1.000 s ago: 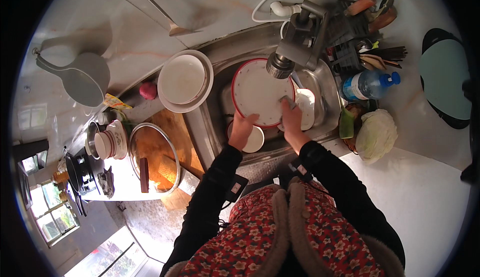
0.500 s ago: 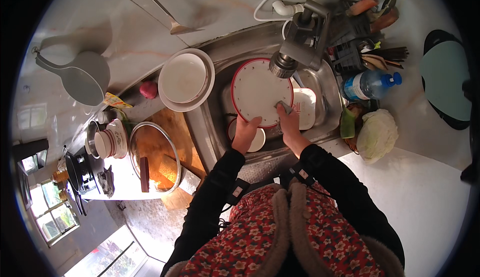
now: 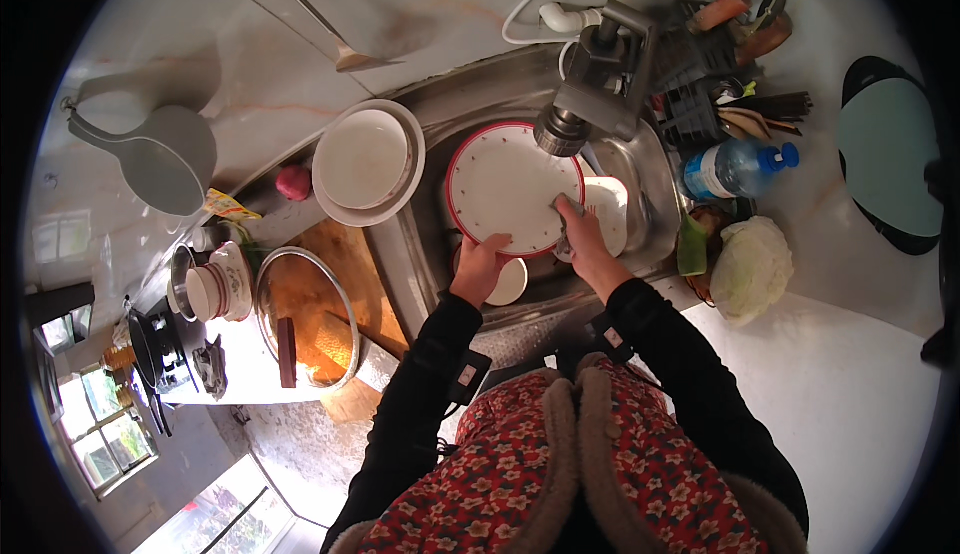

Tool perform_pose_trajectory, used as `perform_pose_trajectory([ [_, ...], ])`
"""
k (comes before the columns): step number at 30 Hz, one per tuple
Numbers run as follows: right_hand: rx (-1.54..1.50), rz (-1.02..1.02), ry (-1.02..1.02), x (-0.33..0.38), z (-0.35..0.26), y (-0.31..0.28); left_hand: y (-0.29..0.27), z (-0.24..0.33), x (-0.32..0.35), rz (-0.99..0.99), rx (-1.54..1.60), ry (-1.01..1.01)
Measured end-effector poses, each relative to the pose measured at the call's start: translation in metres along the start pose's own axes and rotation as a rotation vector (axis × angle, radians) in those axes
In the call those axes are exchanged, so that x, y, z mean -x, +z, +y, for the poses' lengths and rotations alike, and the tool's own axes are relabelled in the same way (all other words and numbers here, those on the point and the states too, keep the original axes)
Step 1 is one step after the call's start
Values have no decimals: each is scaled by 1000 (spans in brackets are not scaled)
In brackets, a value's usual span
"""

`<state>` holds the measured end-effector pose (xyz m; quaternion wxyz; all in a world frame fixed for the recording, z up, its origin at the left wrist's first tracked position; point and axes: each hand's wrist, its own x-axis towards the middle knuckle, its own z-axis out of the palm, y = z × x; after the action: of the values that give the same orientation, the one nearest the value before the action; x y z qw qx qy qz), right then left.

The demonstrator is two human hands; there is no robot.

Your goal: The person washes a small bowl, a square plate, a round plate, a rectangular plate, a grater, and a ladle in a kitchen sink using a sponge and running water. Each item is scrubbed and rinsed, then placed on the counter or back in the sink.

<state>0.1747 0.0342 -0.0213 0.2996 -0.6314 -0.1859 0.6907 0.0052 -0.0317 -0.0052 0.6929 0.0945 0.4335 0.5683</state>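
Red-rimmed round white plate point(image 3: 510, 186) held over the stainless-steel sink point(image 3: 655, 179).
From afar I see fingers of the left hand point(image 3: 478, 268) clamped on the plate's near edge, those of the right hand point(image 3: 592, 244) closed on a grey scrap point(image 3: 573, 207) against it; beneath sit a round white bowl point(image 3: 509, 284) and white rectangular dish point(image 3: 609, 212).
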Motion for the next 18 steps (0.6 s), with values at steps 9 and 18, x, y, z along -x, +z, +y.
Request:
perform_pose_trajectory([
  [9, 192, 94, -461, -1, -28, -14, 13, -25, -2, -57, 81, -236],
  [18, 411, 232, -788, 8, -61, -33, 24, -8, -30, -63, -118, -128],
])
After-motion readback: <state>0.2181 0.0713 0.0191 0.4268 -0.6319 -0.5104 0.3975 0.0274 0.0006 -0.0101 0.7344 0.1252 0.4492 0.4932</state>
